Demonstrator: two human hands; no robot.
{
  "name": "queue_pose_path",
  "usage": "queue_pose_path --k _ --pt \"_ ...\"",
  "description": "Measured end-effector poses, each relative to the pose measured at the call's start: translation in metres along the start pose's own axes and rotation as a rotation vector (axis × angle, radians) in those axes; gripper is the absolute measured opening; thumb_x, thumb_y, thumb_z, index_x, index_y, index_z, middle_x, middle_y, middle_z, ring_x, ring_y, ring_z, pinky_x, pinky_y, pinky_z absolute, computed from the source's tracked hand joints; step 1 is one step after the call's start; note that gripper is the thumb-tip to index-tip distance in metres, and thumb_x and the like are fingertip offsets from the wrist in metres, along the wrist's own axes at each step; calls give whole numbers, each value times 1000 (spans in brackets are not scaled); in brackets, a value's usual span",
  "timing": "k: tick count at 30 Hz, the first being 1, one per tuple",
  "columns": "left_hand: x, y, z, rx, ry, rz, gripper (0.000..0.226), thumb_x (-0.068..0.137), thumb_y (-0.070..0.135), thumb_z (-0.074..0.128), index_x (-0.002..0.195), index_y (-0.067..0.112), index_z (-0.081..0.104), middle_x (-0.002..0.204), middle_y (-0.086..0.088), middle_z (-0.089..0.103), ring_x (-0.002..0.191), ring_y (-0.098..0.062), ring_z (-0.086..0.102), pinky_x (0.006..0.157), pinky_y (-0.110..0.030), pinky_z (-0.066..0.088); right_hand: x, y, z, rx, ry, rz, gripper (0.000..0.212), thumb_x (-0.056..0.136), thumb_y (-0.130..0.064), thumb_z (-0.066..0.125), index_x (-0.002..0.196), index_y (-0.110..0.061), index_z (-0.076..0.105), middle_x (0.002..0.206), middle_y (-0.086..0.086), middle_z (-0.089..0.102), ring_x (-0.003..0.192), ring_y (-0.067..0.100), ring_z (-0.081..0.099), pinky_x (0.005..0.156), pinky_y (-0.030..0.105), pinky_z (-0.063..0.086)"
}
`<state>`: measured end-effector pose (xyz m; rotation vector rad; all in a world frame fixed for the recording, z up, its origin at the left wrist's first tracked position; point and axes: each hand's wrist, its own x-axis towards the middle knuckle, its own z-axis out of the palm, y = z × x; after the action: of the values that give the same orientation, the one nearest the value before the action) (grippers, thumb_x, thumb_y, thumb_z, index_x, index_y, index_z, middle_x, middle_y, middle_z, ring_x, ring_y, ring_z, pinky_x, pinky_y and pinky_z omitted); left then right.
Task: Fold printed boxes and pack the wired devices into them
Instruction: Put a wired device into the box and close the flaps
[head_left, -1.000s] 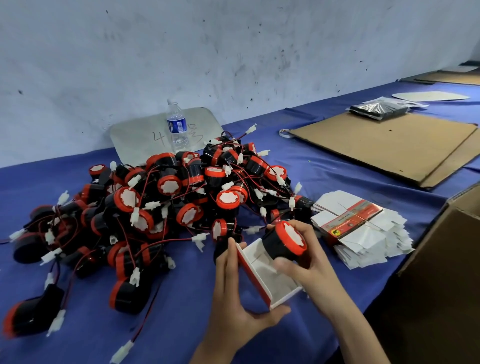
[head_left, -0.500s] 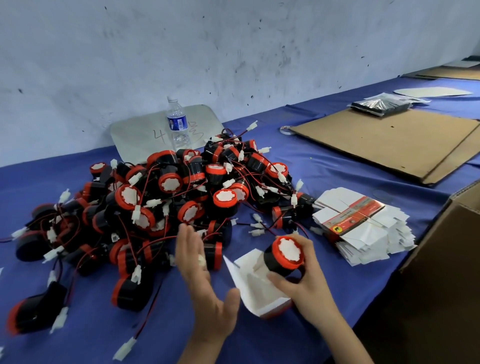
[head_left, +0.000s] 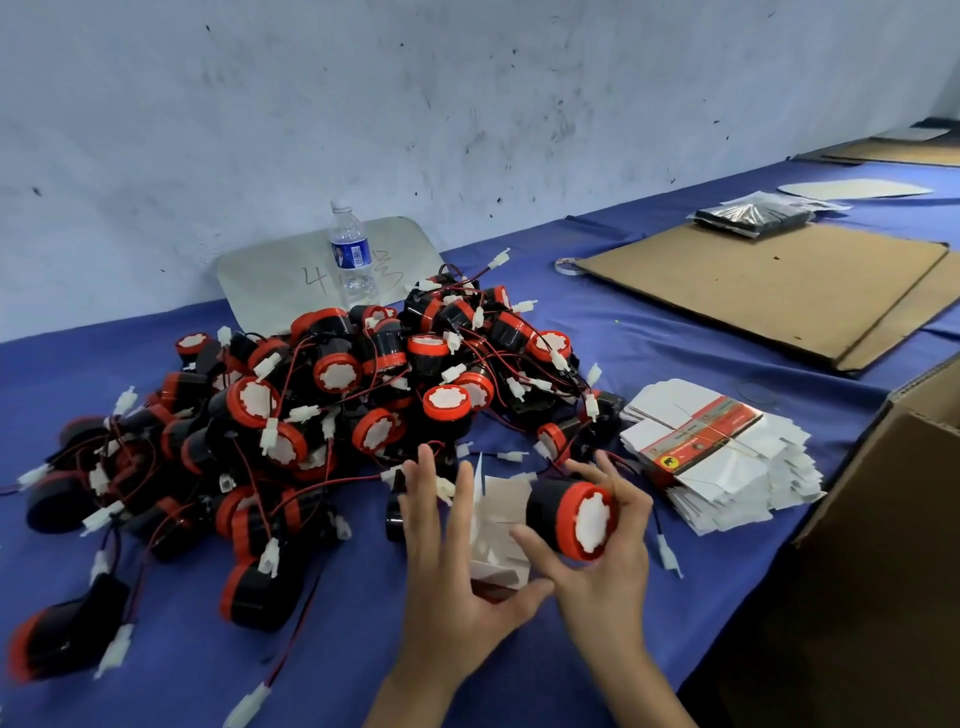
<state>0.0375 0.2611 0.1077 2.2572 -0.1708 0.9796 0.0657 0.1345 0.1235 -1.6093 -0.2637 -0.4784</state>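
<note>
At near edge of blue table (head_left: 363, 639), between your hands: wired device (head_left: 563, 517) is lying sideways, white face pointing at you, black end just beside open flaps of printed box (head_left: 501, 512). Your right hand (head_left: 608, 582) is wrapping fingers and thumb round device. Your left hand (head_left: 447, 577) is cradling box, fingers straight and spread, thumb reaching under its base. Pile of devices (head_left: 322, 415) is sprawling behind; banded stack of flat boxes (head_left: 722, 467) is sitting right, beside brown carton (head_left: 857, 571).

A water bottle (head_left: 350, 254) stands before a grey board (head_left: 270, 275).
</note>
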Motion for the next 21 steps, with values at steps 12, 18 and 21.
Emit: queue_pose_path --k 12,18,21 --pt "-7 -16 6 -69 -177 -277 129 69 48 80 140 53 -27 150 40 -13 139 11 -20 115 -54 19 15 11 -2 -404 -407 -308 58 84 -70 52 130 -38 37 120 -34 36 115 -2 34 96 11 26" --pt "-10 -20 6 -80 -192 -337 121 73 48 74 135 59 -29 149 39 -18 145 -7 -12 114 -45 29 26 7 -1 -273 -400 -179 54 73 -30 82 108 -47 45 108 -20 51 103 -11 47 82 4 38" --pt "-9 -23 8 -50 -201 -344 126 73 39 79 135 58 -30 146 43 -22 142 -7 -14 115 -46 28 24 6 2 -360 -390 -205 43 69 -26 86 101 -23 56 101 -15 54 93 -11 47 76 4 39"
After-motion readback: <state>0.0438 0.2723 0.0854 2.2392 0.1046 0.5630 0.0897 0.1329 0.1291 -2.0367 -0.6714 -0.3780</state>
